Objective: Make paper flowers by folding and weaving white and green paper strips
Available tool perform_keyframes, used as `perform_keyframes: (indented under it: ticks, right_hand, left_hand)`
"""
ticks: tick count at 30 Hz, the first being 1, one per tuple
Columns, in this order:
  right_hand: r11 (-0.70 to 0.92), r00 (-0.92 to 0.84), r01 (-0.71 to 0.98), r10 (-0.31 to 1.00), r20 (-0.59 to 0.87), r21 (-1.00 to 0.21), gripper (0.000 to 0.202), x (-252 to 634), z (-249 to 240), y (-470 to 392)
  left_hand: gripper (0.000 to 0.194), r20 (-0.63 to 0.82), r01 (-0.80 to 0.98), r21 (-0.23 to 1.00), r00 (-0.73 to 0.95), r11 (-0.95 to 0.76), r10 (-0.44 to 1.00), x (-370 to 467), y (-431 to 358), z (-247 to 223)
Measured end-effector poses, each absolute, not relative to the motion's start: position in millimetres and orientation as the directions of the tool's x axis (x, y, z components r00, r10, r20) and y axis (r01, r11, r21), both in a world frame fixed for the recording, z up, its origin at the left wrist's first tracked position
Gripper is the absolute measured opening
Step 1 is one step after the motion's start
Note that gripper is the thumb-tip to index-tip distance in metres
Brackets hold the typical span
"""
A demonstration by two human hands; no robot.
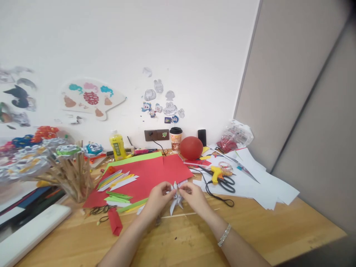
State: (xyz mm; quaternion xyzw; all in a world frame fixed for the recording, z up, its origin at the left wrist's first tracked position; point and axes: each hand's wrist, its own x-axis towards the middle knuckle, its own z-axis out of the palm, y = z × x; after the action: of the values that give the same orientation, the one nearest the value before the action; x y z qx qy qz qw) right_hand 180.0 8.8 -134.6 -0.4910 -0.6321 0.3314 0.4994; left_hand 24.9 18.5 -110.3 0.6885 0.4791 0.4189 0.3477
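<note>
Between my two hands, over the front middle of the desk, is a folded white paper piece [176, 202] with pointed strips hanging down. My left hand [160, 196] pinches it from the left, fingertips close to its top. From the right, my right hand [194, 194] pinches the same folded paper; a bracelet [224, 235] circles that wrist. The fingers hide part of the paper. Just beyond lies a large red paper sheet [150, 174], with white and yellow paper strips [118, 180] and green strips [119, 196] on its left side.
Right of my hands are a yellow glue gun [216, 174], black-handled scissors [226, 184] and white sheets [269, 185]. A red balloon [191, 148], a lidded cup [175, 141] and a yellow bottle [118, 146] stand at the back. Paper flowers [30, 159] and sticks [73, 174] crowd the left.
</note>
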Motion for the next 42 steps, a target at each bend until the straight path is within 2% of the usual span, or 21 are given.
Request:
perform_keyframes:
  ticks: [3, 7, 9, 12, 14, 16, 18, 20, 24, 28, 34, 38, 42]
  right_hand:
    - [0.325, -0.076, 0.294, 0.946, 0.317, -0.899, 0.014, 182.5, -130.3, 7.1]
    - [0.33, -0.252, 0.231, 0.929, 0.272, -0.915, 0.02, 184.3, -130.5, 6.5]
    - [0.314, -0.25, 0.22, 0.933, 0.258, -0.924, 0.018, 183.4, -132.6, 6.8]
    - [0.269, -0.14, 0.186, 0.959, 0.245, -0.945, 0.018, 181.1, -136.9, 9.0]
    - [0.256, -0.064, 0.158, 0.966, 0.249, -0.954, 0.019, 180.1, -139.4, 11.5]
    - [0.265, -0.01, 0.149, 0.964, 0.266, -0.953, 0.019, 179.8, -141.0, 13.8]
    - [0.272, 0.014, 0.142, 0.961, 0.277, -0.952, 0.019, 179.8, -141.2, 14.9]
    - [0.267, 0.008, 0.111, 0.963, 0.269, -0.957, 0.021, 179.7, -139.8, 14.4]
    - [0.243, -0.017, -0.013, 0.97, 0.243, -0.97, 0.023, 178.2, -136.4, 11.5]
    - [0.205, -0.011, -0.137, 0.978, 0.208, -0.969, 0.026, 174.9, -137.4, 10.0]
    - [0.216, 0.053, -0.106, 0.976, 0.212, -0.97, 0.026, 171.4, -138.3, 9.5]
    - [0.252, 0.017, -0.067, 0.968, 0.252, -0.965, 0.026, 172.6, -133.5, 6.6]
    - [0.275, -0.005, -0.029, 0.961, 0.275, -0.961, 0.026, 173.9, -131.9, 4.7]
  left_hand:
    - [0.026, 0.174, 0.321, 0.922, 0.154, -0.215, 0.973, 24.3, 20.4, -114.2]
    - [0.035, 0.022, 0.185, 0.981, 0.183, -0.056, 0.983, 22.4, 25.5, -117.1]
    - [0.043, -0.003, 0.114, 0.993, 0.204, -0.021, 0.979, 22.3, 27.1, -116.5]
    - [0.039, 0.151, 0.146, 0.974, 0.143, -0.172, 0.978, 22.3, 26.1, -113.4]
    - [0.028, 0.341, 0.293, 0.885, 0.123, -0.363, 0.932, 22.2, 23.4, -111.0]
    - [0.023, 0.44, 0.423, 0.767, 0.199, -0.482, 0.875, 22.5, 19.7, -109.7]
    - [0.018, 0.432, 0.455, 0.72, 0.296, -0.524, 0.852, 23.5, 16.5, -109.6]
    - [0.014, 0.4, 0.425, 0.736, 0.356, -0.527, 0.845, 24.5, 14.7, -109.9]
    - [0.01, 0.383, 0.346, 0.781, 0.393, -0.52, 0.836, 23.8, 15.2, -107.5]
    - [0.01, 0.413, 0.32, 0.768, 0.414, -0.554, 0.811, 21.1, 16.3, -103.9]
    - [0.011, 0.455, 0.356, 0.681, 0.479, -0.64, 0.751, 18.8, 15.0, -105.9]
    - [0.011, 0.434, 0.378, 0.689, 0.467, -0.618, 0.77, 19.9, 11.7, -100.6]
    - [0.02, 0.414, 0.401, 0.709, 0.431, -0.581, 0.802, 22.0, 9.4, -97.5]
